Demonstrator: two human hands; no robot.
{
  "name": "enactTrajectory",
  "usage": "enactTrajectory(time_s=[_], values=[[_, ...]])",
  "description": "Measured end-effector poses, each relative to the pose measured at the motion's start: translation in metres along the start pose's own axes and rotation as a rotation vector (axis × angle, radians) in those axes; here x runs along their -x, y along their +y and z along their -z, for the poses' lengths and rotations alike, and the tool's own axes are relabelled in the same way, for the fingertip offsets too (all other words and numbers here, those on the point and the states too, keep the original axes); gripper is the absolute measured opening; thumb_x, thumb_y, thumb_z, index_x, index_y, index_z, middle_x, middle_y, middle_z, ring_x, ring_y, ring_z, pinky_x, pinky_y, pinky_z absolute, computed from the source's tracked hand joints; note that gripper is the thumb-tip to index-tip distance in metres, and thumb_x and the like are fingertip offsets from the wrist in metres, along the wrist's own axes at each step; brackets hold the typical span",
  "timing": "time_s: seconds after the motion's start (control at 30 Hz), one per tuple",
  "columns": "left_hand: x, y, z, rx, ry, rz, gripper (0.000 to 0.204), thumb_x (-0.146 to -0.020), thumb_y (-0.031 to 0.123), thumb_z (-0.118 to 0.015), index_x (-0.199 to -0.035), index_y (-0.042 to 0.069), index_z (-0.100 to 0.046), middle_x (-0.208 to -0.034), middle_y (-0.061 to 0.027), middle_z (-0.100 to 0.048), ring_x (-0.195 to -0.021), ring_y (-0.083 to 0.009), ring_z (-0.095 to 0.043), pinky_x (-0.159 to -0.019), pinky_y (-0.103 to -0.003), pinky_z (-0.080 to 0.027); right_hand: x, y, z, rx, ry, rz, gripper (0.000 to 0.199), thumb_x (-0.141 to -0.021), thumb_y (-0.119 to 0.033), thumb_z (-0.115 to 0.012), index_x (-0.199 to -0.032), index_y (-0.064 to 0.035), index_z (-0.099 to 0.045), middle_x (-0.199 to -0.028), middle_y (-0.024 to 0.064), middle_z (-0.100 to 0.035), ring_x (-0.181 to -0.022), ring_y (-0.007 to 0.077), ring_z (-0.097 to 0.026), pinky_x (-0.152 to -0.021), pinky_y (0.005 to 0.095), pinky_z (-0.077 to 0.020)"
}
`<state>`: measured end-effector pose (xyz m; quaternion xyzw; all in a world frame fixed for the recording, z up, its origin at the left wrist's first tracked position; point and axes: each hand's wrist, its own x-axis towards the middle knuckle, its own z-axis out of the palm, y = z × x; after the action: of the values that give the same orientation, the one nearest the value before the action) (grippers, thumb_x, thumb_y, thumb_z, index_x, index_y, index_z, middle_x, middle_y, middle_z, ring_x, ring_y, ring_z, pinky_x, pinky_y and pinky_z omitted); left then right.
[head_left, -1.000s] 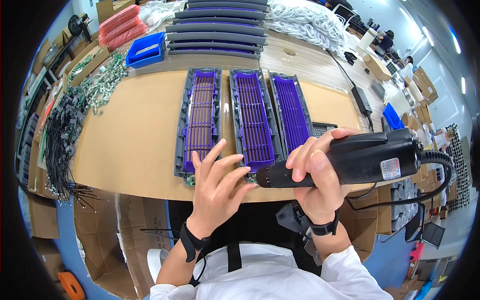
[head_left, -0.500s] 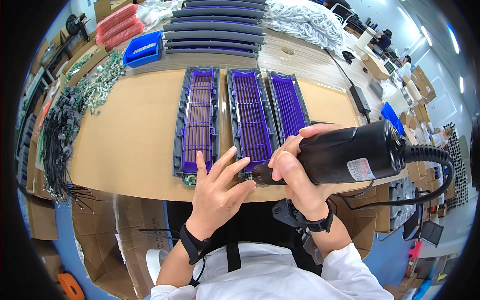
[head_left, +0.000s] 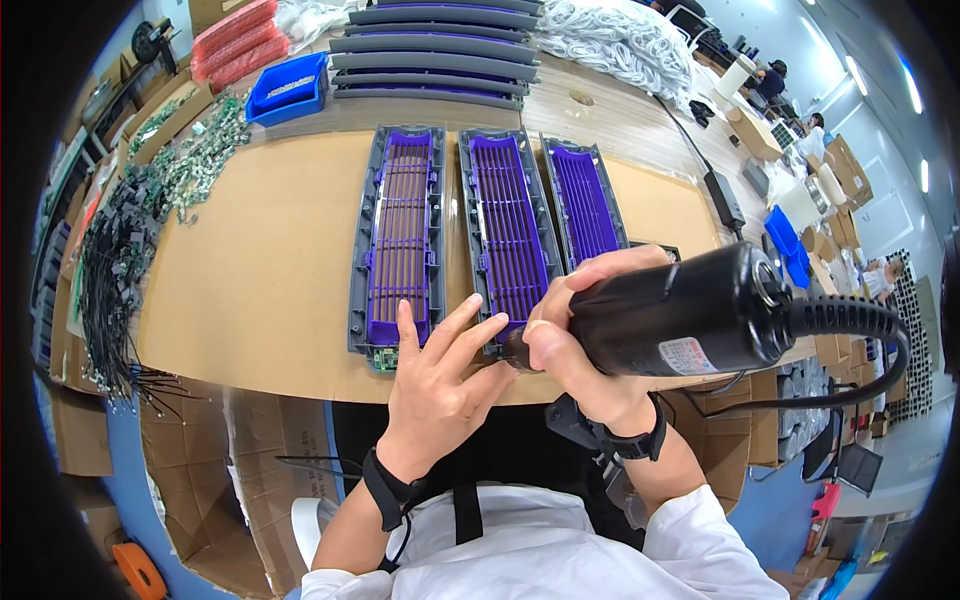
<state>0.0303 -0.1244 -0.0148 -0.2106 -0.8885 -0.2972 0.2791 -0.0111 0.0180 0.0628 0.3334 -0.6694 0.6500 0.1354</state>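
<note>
My right hand (head_left: 592, 368) wraps round a black corded electric screwdriver (head_left: 672, 318), which lies slanted with its nose to the left. That nose meets the near end of the middle grey-and-purple slatted panel (head_left: 511, 235); the bit and any screw under it are hidden. My left hand (head_left: 440, 393) is open, fingers spread over the near ends of the panels, its thumb beside the screwdriver's nose. Left of it lies a second slatted panel (head_left: 400, 235) with a small green circuit board (head_left: 383, 358) at its near end. A third panel (head_left: 588, 205) sits to the right, partly behind my right hand.
Under the panels is a cardboard sheet (head_left: 250, 280). Stacked grey-and-purple panels (head_left: 435, 60) stand at the back, near a blue bin (head_left: 290, 92) of small parts. Black-wired boards (head_left: 125, 240) heap at the left, coiled white cables (head_left: 625, 50) at the back right. The screwdriver's cord (head_left: 880, 350) loops right.
The screwdriver's body has shifted left and its rear end has dropped slightly, with my right hand moving along. My left hand stays almost in place. The view has shifted a little.
</note>
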Motion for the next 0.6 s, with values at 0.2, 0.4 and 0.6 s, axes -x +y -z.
enactTrajectory(time_s=[0.2,0.4,0.6], values=[[0.002,0.000,-0.002,0.006,0.036,-0.008,0.003,-0.072,0.017,-0.071,-0.072,0.017,-0.068,-0.112,-0.0016,-0.061,-0.115,-0.0250,-0.053,-0.103,-0.064,-0.016,-0.012,0.009,0.004,0.048,-0.223,0.070,0.031,-0.068,0.003,-0.067,-0.089,-0.0020,-0.044,-0.064,0.0041,-0.053,-0.055,0.0101,-0.052,-0.053,0.0231,-0.0415],[-0.002,0.003,0.001,0.068,0.025,0.002,0.012,-0.074,0.011,-0.068,-0.085,0.009,-0.067,-0.108,-0.0041,-0.061,-0.116,-0.0261,-0.052,-0.100,-0.067,-0.017,-0.021,0.008,-0.003,-0.001,-0.199,0.110,0.027,-0.065,-0.001,-0.071,-0.084,-0.0022,-0.052,-0.066,0.0018,-0.055,-0.059,0.0090,-0.052,-0.057,0.0238,-0.0425],[-0.001,0.004,0.006,-0.044,-0.032,-0.034,0.006,-0.072,0.014,-0.070,-0.077,0.014,-0.068,-0.115,-0.0013,-0.059,-0.117,-0.0241,-0.051,-0.100,-0.067,-0.018,-0.009,-0.009,0.009,0.041,-0.142,0.121,0.032,-0.070,0.000,-0.071,-0.095,-0.0029,-0.051,-0.074,0.0037,-0.055,-0.063,0.0110,-0.056,-0.060,0.0245,-0.0446]])
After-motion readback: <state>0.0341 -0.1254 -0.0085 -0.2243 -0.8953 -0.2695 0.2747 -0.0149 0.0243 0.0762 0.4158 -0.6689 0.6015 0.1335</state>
